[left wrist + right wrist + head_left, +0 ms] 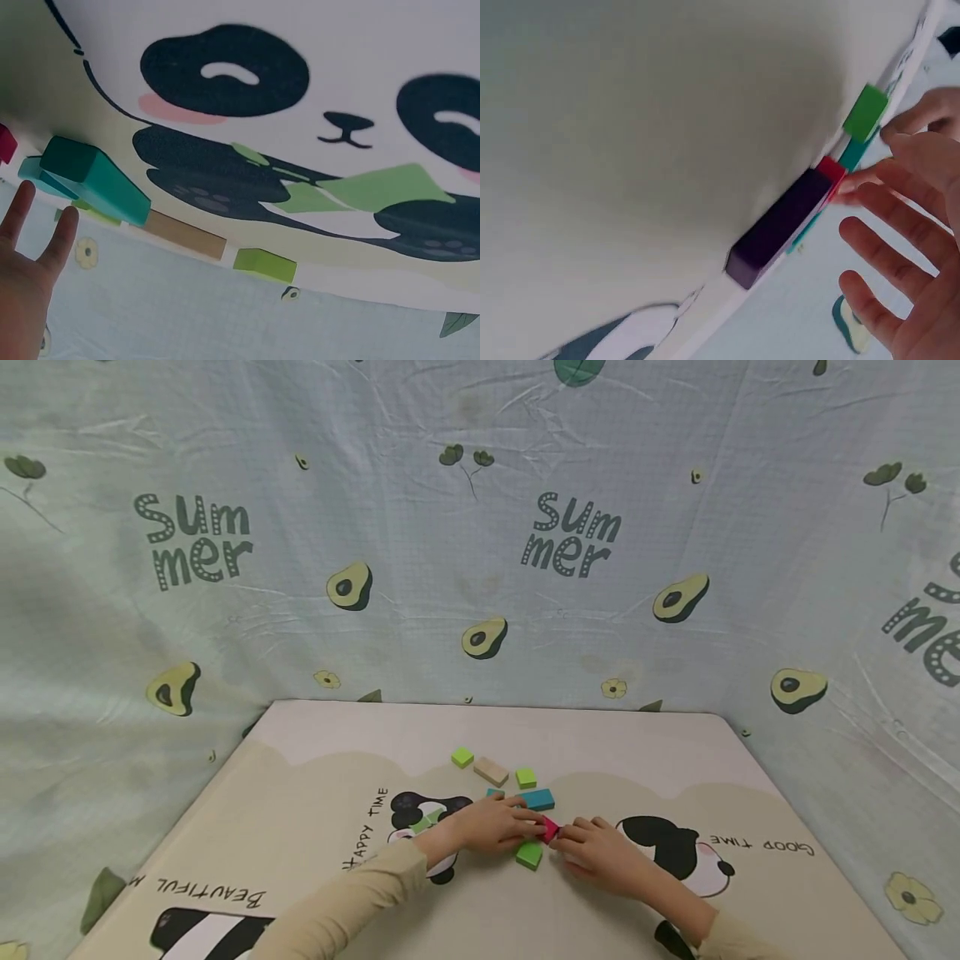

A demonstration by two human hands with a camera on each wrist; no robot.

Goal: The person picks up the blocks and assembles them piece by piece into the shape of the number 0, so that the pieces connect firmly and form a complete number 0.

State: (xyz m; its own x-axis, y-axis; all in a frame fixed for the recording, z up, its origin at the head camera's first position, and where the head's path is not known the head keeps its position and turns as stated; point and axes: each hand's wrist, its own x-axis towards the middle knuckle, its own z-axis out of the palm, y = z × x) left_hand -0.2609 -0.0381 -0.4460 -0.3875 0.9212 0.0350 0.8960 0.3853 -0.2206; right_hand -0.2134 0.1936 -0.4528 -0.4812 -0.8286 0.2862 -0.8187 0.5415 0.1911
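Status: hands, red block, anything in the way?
Left hand at red block, right hand close beside it. Purple block seems against red block. Green block, blue block nearby, possibly obstructing.

A screened-off nook is appearing here, its wider room hidden. Avocado-print sheeting [420,535] is walling in a panda-patterned table [495,731].
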